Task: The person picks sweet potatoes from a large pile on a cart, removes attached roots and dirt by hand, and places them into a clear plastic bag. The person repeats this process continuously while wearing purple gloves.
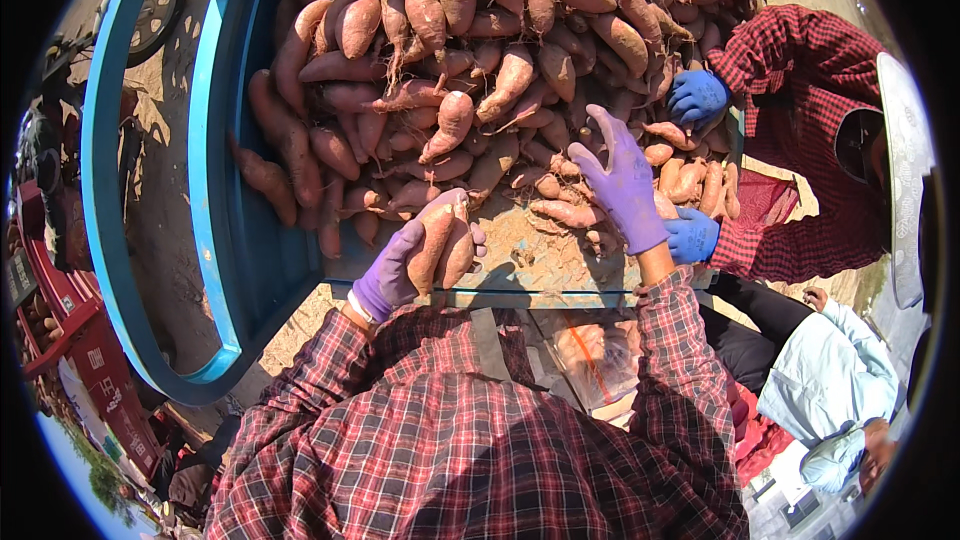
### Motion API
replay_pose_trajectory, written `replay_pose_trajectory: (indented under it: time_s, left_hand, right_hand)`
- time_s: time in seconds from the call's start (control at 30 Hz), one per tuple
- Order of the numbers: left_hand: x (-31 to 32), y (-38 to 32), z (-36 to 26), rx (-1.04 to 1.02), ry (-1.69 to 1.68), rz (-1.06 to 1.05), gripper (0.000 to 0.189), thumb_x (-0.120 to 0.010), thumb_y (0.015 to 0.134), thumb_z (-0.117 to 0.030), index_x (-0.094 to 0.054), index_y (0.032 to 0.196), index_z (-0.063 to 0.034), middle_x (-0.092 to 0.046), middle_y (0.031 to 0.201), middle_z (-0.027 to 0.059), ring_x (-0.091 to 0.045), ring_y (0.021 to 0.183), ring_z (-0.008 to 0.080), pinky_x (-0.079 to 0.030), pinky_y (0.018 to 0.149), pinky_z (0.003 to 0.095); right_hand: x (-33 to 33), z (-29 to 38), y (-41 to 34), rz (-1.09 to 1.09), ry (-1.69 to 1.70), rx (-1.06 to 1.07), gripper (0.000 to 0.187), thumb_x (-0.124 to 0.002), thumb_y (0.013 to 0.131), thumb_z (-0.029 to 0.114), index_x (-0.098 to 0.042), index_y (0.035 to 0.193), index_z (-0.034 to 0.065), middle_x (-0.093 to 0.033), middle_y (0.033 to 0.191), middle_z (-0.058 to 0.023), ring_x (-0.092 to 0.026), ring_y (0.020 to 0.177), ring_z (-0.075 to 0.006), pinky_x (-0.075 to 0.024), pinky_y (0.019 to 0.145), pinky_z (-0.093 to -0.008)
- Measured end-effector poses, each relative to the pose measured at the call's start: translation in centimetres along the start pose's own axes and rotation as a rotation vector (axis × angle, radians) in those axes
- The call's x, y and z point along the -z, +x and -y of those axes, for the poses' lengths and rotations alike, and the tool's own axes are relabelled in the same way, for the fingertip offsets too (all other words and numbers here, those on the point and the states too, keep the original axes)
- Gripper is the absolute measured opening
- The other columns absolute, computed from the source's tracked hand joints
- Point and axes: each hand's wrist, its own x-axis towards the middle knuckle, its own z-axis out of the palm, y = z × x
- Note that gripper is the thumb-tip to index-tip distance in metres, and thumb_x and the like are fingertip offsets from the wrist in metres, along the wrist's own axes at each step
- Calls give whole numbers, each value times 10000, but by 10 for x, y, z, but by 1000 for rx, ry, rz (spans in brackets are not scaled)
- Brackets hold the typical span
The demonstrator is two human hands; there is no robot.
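In a purple glove, my left hand [390, 270] holds two sweet potatoes [433, 244] side by side above the near edge of a blue truck bed [450, 298]. My right hand [621, 180], gloved alike, reaches over the heap with thumb and fingers apart and nothing in its grasp. Under it and to its left lie small, thin sweet potatoes [568, 212] with stringy roots. A large pile of soil-dusted sweet potatoes [450, 124] fills the bed beyond both hands.
A co-worker's blue-gloved hands [697, 97] work at the pile's right side. Blue metal rails [202, 165] curve along the left. Below the bed, a box with a plastic liner [592, 360] stands near my body. Another person in a light blue top [825, 382] is at lower right.
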Motion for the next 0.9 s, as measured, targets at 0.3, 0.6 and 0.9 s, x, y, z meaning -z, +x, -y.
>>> replay_pose_trajectory:
  time_s: [0.3, 0.6, 0.9]
  left_hand:
    - [-1, 4, -3, 3, -189, 5, 703, -509, 1014, -556, -388, 1526, -89, -472, 1504, 201, -475, 1374, 400, -337, 1184, 574]
    - [-26, 34, 32, 69, -186, 70, 696, -483, 1020, -578, -392, 1518, -101, -464, 1511, 204, -493, 1358, 412, -393, 1147, 560]
    - [-39, 34, 177, 397, -6, -41, 679, -474, 997, -625, -437, 1494, -164, -552, 1414, 161, -522, 1318, 388, -434, 1088, 569]
  right_hand:
    - [-49, -42, 74, -93, 651, -210, 591, -721, 892, 285, -515, 1397, 57, -631, 1120, -134, -640, 974, -222, -520, 841, -343]
    - [-35, -50, -87, 25, 2189, -313, 380, -537, 1058, 346, -511, 1368, 129, -643, 1146, -197, -678, 995, -343, -573, 893, -497]
    - [-59, -44, -340, -580, 1774, -769, 282, -507, 1061, 331, -544, 1183, 80, -596, 885, -78, -606, 759, -181, -496, 665, -304]
